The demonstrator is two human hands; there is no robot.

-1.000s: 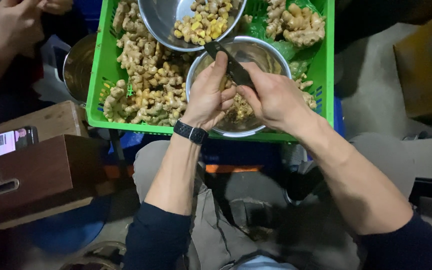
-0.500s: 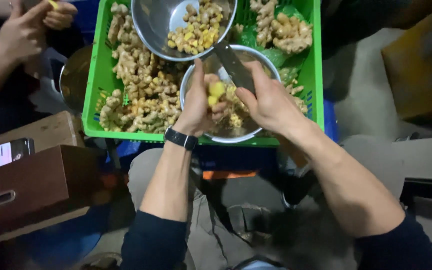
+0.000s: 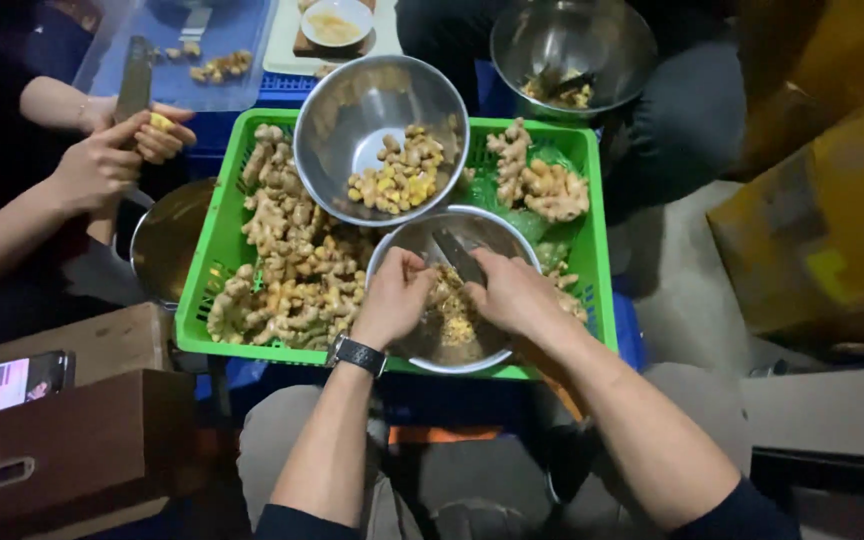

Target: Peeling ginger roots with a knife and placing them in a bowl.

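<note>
- A piece of ginger point(image 3: 430, 285) sits in the left hand point(image 3: 392, 295), fingers curled shut around it so that only a sliver shows; it is held just over the near bowl point(image 3: 517, 245), likely so the scrapings drop inside.
- The right hand point(image 3: 512, 292) is closed on the handle of a knife point(image 3: 457, 255), its dark blade angled up and left toward the ginger piece, touching or almost touching it; the exact contact is hidden by the fingers.
- The near bowl is steel and rests in the front right of a green crate point(image 3: 202, 340); peelings point(image 3: 457, 325) lie on its bottom.
- A second steel bowl point(image 3: 352, 110) stands tilted at the back of the crate with peeled yellow pieces point(image 3: 397, 180) gathered on its low side.
- Unpeeled ginger roots point(image 3: 287, 270) fill the left half of the crate, within easy reach of the left hand; a smaller pile point(image 3: 542, 180) lies at the back right.
- A black wristwatch point(image 3: 357, 353) is on the left wrist.
- At the left, another person's hands point(image 3: 117, 150) hold a knife and a small yellow piece; what they work over is partly cut off.
- A third bowl point(image 3: 572, 40) at the top is dim, its contents hard to make out.
</note>
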